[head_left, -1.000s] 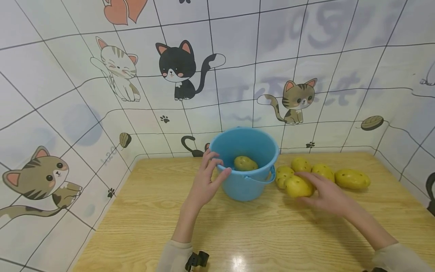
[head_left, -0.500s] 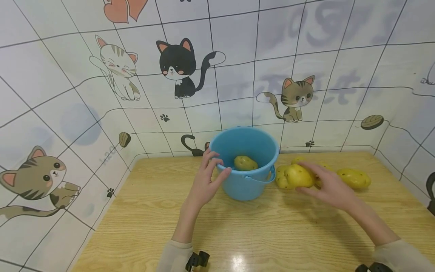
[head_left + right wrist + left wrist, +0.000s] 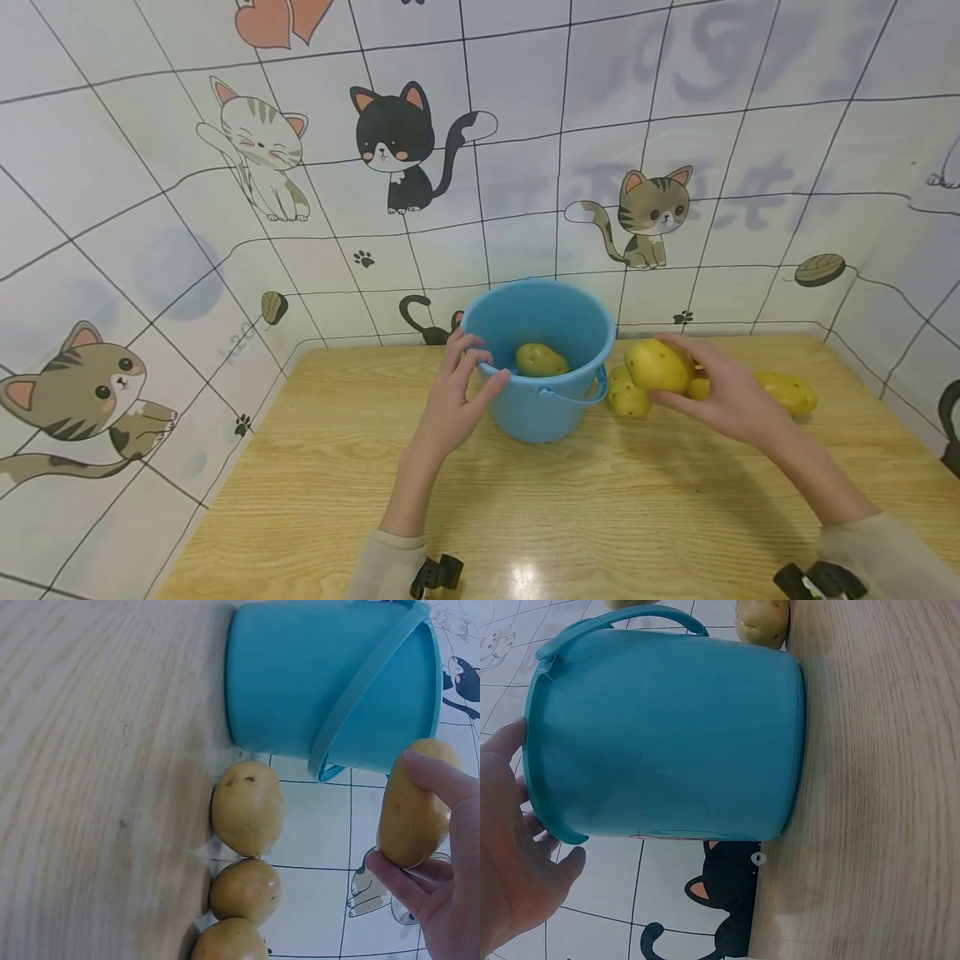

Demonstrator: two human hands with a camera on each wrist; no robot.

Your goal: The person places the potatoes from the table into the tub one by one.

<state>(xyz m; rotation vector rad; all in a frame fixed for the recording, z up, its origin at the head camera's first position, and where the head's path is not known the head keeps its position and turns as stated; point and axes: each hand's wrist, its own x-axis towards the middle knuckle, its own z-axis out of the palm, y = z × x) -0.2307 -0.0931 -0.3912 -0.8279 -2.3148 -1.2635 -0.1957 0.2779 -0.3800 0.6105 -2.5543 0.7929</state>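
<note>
The left hand (image 3: pixel 450 400) is closest to us. Its fingers (image 3: pixel 467 348) curl over the near left rim of the blue bucket (image 3: pixel 542 408), and the thumb presses on the outside wall. So this hand grips the bucket's rim. In the left wrist view the bucket stands on the wooden table (image 3: pixel 525 508) with the palm right next to it.

Just past those fingers, down inside the bucket, lies one potato in the bucket (image 3: pixel 542 360).

The right hand (image 3: pixel 723 396) is on the other side of the bucket. Its fingers are wrapped around the held potato (image 3: pixel 657 365), with the thumb under it and the other fingers over the top. The held potato is up in the air, off the table, just beside the bucket's right rim and about level with it.

Below the fingertips and a little behind them, more potatoes lie on the table. One potato by the bucket (image 3: pixel 626 396) sits near the bucket's handle (image 3: pixel 360 697). Behind the right hand's knuckles, a long potato (image 3: pixel 787 392) peeks out on the far side.

Past everything is a tiled wall with cartoon cats (image 3: pixel 390 146).
</note>
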